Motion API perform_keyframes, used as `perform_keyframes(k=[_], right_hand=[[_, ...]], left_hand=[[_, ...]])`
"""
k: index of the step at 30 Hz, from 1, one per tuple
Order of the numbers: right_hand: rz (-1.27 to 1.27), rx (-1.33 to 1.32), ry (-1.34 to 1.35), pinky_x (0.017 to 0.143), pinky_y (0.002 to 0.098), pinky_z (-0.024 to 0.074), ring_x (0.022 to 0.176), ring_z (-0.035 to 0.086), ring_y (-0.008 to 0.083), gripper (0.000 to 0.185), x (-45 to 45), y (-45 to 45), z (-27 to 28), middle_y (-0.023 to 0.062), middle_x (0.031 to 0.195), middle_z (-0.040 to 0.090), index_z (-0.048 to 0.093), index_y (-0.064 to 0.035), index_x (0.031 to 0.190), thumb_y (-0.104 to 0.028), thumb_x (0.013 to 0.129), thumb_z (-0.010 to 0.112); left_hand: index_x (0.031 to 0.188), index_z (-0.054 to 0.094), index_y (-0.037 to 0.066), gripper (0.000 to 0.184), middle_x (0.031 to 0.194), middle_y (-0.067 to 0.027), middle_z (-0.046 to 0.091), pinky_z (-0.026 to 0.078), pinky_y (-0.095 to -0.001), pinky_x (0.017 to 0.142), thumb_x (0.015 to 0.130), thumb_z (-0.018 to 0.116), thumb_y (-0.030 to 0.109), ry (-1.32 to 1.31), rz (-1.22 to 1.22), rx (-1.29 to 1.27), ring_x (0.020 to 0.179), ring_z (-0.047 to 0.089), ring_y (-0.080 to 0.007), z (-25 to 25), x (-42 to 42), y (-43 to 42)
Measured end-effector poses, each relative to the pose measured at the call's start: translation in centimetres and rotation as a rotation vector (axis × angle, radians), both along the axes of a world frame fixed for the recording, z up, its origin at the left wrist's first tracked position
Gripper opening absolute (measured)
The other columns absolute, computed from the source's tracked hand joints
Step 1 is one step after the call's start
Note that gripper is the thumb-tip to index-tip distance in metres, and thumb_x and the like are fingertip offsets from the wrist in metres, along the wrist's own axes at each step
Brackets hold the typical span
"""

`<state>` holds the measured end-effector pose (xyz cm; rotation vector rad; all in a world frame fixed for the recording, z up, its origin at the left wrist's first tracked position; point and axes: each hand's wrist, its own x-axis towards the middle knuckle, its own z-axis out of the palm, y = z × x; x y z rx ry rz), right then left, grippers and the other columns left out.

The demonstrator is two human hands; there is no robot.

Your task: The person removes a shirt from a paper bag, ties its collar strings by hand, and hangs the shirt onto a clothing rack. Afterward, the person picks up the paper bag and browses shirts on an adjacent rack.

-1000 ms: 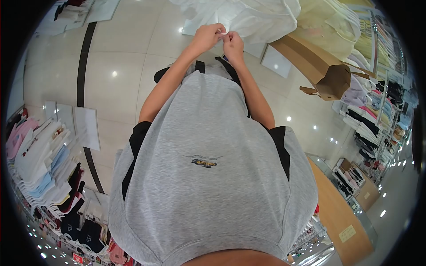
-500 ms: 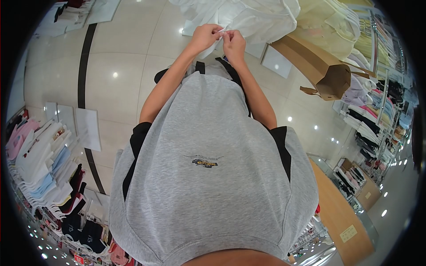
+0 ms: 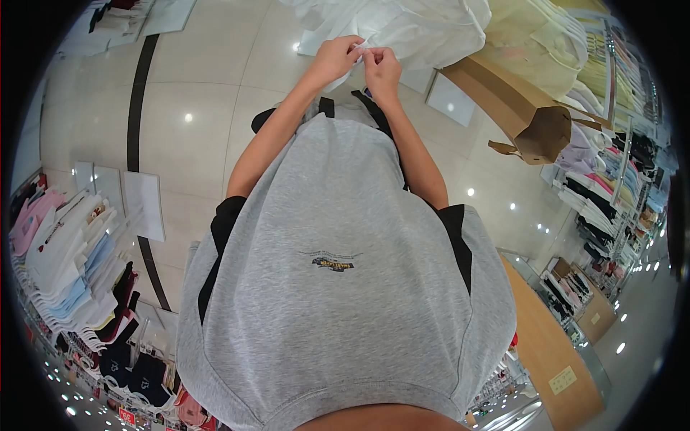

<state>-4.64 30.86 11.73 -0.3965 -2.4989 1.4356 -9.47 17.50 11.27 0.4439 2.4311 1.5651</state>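
A sheer white garment [image 3: 424, 32] hangs at the top of the view, in front of me. My left hand [image 3: 336, 59] pinches a thin edge or strap of it between closed fingers. Close beside it on the right, my right hand [image 3: 382, 72] has its fingertips pressed together on the same white piece. The exact part between the fingertips is too small to make out. To the right of the white garment hangs a pale yellow garment [image 3: 539, 43], and a brown paper bag [image 3: 503, 97] is below it.
Racks of hanging clothes [image 3: 72, 251] stand at the left, with more clothes [image 3: 593, 205] along the right. A wooden counter [image 3: 550, 345] is at the lower right. White panels [image 3: 144, 205] lie near the left rack on the tiled floor [image 3: 190, 136].
Both hands stay close together on the white garment, with small shifts of the fingers. A narrow fold of white cloth now hangs below the fingertips. The view has shifted slightly.
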Motion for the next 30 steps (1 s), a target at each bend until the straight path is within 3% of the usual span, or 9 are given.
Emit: perform_keyframes(k=[5, 10, 13, 16, 19, 22, 26, 28, 30], right_hand=[[0.012, 0.033, 0.003, 0.065, 0.0303, 0.0526, 0.069, 0.066, 0.0172, 0.025, -0.2, 0.4, 0.2, 0.013, 0.078, 0.07, 0.065, 0.0044, 0.092, -0.02, 0.089, 0.068], [0.057, 0.012, -0.034, 0.07, 0.032, 0.0529, 0.074, 0.067, 0.0204, 0.022, -0.2, 0.1, 0.9, 0.0145, 0.085, 0.069, 0.063, 0.0048, 0.095, -0.016, 0.088, 0.068], [0.154, 0.479, 0.415, 0.074, 0.0346, 0.0517, 0.082, 0.065, 0.0243, 0.024, -0.4, 0.3, 0.6, 0.017, 0.096, 0.067, 0.061, 0.0045, 0.102, -0.012, 0.085, 0.068], [0.115, 0.616, 0.549, 0.077, 0.0364, 0.0502, 0.087, 0.063, 0.0259, 0.029, -0.6, -0.2, 2.1, 0.0174, 0.104, 0.064, 0.06, 0.0022, 0.108, -0.009, 0.082, 0.068], [0.237, 0.177, 0.218, 0.072, 0.036, 0.0506, 0.08, 0.062, 0.0247, 0.03, -0.1, 0.4, 0.8, 0.0142, 0.098, 0.066, 0.061, -0.0008, 0.11, -0.009, 0.083, 0.068], [0.277, 0.221, 0.097, 0.074, 0.0372, 0.0509, 0.082, 0.063, 0.0291, 0.029, 0.0, 0.9, 0.3, 0.0152, 0.091, 0.065, 0.059, -0.0014, 0.112, -0.008, 0.085, 0.064], [0.19, 0.041, 0.157, 0.068, 0.0331, 0.0496, 0.074, 0.061, 0.0217, 0.023, 0.1, 0.5, 0.7, 0.0105, 0.085, 0.065, 0.061, -0.0024, 0.109, -0.008, 0.087, 0.064], [0.13, 0.014, 0.208, 0.065, 0.029, 0.0482, 0.072, 0.059, 0.0146, 0.02, 0.1, 0.4, 1.1, 0.0073, 0.082, 0.065, 0.063, -0.0025, 0.107, -0.008, 0.088, 0.065], [0.107, 0.003, 0.235, 0.066, 0.0289, 0.0481, 0.073, 0.058, 0.0154, 0.019, -0.1, 0.9, 1.1, 0.007, 0.083, 0.064, 0.063, -0.002, 0.106, -0.009, 0.088, 0.065]], left_hand=[[0.114, 0.064, 0.004, 0.029, 0.078, -0.0133, 0.07, 0.052, -0.0324, 0.065, 0.09, 0.062, 0.019, 0.062, -0.048, 0.0, 0.069, 0.069, -0.0242, 0.9, 0.3, 0.0], [0.108, 0.064, 0.005, 0.024, 0.076, -0.0135, 0.069, 0.052, -0.0362, 0.061, 0.087, 0.061, 0.017, 0.149, 0.007, -0.055, 0.067, 0.068, -0.0285, 1.4, 0.2, 0.1], [0.105, 0.064, 0.006, 0.021, 0.077, -0.0135, 0.069, 0.052, -0.0384, 0.062, 0.087, 0.06, 0.016, 0.236, 0.049, -0.117, 0.069, 0.067, -0.0313, 1.9, 0.3, 0.1], [0.103, 0.064, 0.007, 0.019, 0.08, -0.0137, 0.068, 0.052, -0.04, 0.064, 0.087, 0.06, 0.014, 0.349, 0.019, -0.142, 0.072, 0.066, -0.0336, 1.5, 0.1, 0.0], [0.103, 0.064, 0.007, 0.018, 0.083, -0.014, 0.068, 0.051, -0.0405, 0.066, 0.086, 0.06, 0.012, 0.417, -0.021, -0.142, 0.074, 0.065, -0.0345, 0.7, 0.1, -0.2], [0.103, 0.063, 0.006, 0.018, 0.084, -0.0137, 0.068, 0.051, -0.0404, 0.066, 0.085, 0.062, 0.01, 0.446, 0.032, -0.084, 0.076, 0.065, -0.0344, 0.4, -0.1, -0.1], [0.102, 0.065, 0.006, 0.018, 0.083, -0.0139, 0.068, 0.051, -0.0397, 0.066, 0.086, 0.064, 0.014, 0.133, 0.114, 0.013, 0.076, 0.065, -0.0338, 0.8, 0.0, 0.0], [0.101, 0.066, 0.006, 0.018, 0.082, -0.0144, 0.068, 0.051, -0.0387, 0.065, 0.086, 0.064, 0.017, 0.179, 0.058, -0.061, 0.074, 0.066, -0.0324, -0.5, -0.4, -0.3], [0.1, 0.067, 0.006, 0.019, 0.08, -0.0148, 0.068, 0.051, -0.0377, 0.064, 0.087, 0.064, 0.019, 0.252, 0.004, -0.138, 0.072, 0.067, -0.0307, -1.6, -0.5, -0.8]])
